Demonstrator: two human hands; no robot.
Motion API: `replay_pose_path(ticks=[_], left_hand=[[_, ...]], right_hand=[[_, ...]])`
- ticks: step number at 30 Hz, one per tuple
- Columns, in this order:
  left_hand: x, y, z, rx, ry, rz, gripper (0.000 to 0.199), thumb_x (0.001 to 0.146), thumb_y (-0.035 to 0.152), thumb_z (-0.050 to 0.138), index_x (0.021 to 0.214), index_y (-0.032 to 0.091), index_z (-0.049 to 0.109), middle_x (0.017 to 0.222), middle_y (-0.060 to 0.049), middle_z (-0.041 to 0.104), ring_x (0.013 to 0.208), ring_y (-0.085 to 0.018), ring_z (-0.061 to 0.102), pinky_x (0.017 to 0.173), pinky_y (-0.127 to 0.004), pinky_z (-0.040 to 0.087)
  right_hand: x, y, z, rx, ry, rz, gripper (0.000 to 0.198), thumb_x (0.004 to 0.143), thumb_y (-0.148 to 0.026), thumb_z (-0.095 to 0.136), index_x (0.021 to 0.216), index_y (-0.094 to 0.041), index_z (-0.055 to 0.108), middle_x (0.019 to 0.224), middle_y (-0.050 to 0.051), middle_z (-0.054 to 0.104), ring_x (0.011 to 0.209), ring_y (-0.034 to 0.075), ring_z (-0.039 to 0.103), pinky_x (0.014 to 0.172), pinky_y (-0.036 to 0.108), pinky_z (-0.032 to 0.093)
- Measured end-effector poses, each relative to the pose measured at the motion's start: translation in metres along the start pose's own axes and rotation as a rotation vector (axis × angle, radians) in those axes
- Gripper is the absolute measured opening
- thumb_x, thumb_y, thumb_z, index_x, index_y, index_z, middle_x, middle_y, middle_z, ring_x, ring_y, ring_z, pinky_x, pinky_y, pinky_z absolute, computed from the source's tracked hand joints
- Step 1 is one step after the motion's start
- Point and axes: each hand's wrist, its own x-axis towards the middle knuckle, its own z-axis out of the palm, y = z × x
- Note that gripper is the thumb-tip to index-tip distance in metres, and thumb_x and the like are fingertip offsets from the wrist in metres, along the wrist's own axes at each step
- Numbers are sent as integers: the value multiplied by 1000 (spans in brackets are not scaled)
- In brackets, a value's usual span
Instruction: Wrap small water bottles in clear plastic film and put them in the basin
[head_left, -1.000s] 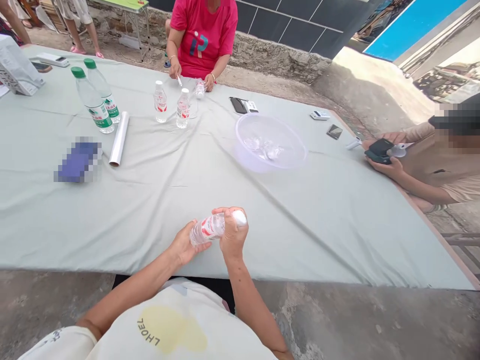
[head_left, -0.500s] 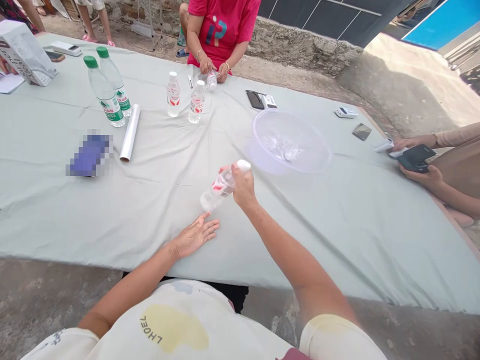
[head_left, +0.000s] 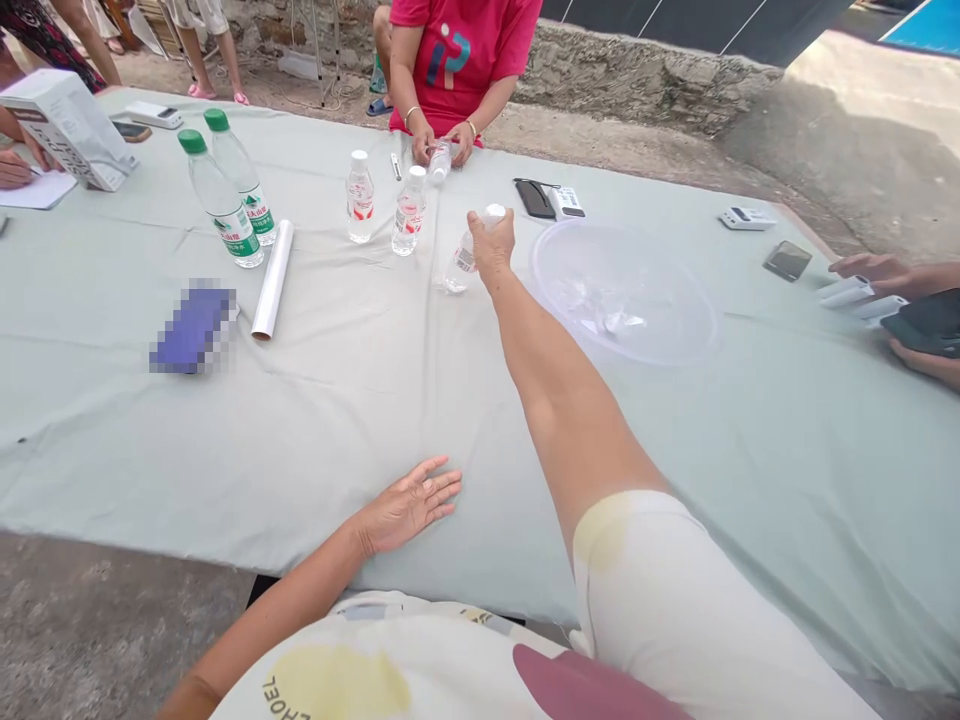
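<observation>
Bottle (head_left: pixel 459 267) clasped in right hand (head_left: pixel 493 242), left hand (head_left: pixel 406 510) outspread

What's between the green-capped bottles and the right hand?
The head view shows a white roll's far end, one small white-capped bottle, then another bottle before the right hand.

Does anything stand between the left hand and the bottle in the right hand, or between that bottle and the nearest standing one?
Nothing visible does. Only tablecloth shows between the left hand and the held bottle in the right hand, and between that and the nearest standing bottle.
</observation>
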Motion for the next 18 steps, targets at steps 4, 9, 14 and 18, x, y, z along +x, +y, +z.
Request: replay_pose_path(ticks=[4, 9, 14, 18], left_hand=[[1, 1, 0, 0, -16, 7, 50, 94, 36, 63, 141, 26, 51, 160, -15, 36, 150, -29, 29, 123, -51, 15], [3, 1, 1, -17, 5, -11, 43, 93, 36, 66, 134, 25, 58, 156, -14, 41, 149, -31, 31, 122, -52, 15], [4, 0, 0, -29, 0, -19, 42, 94, 35, 64, 134, 23, 57, 156, -15, 41, 148, -31, 33, 121, -52, 17], [4, 0, 0, -19, -11, -17, 44, 94, 35, 63, 135, 23, 56, 158, -15, 38, 149, -31, 30, 122, -52, 15]], right_hand=[[-7, 16, 5, -2, -107, 140, 48, 77, -49, 72, 106, -21, 46, 105, 6, 60, 112, 24, 56, 95, 49, 44], [-5, -5, -19, -31, -114, 85, 59, 75, -62, 72, 109, -18, 51, 113, 11, 57, 122, 29, 50, 98, 54, 41], [15, -60, -15, -204, 43, -231, 45, 91, -46, 58, 126, -18, 51, 140, 16, 48, 133, 27, 35, 114, 54, 25], [42, -76, 38, -148, -293, -352, 48, 75, -24, 73, 119, -30, 54, 149, 6, 43, 146, 28, 22, 118, 58, 19]])
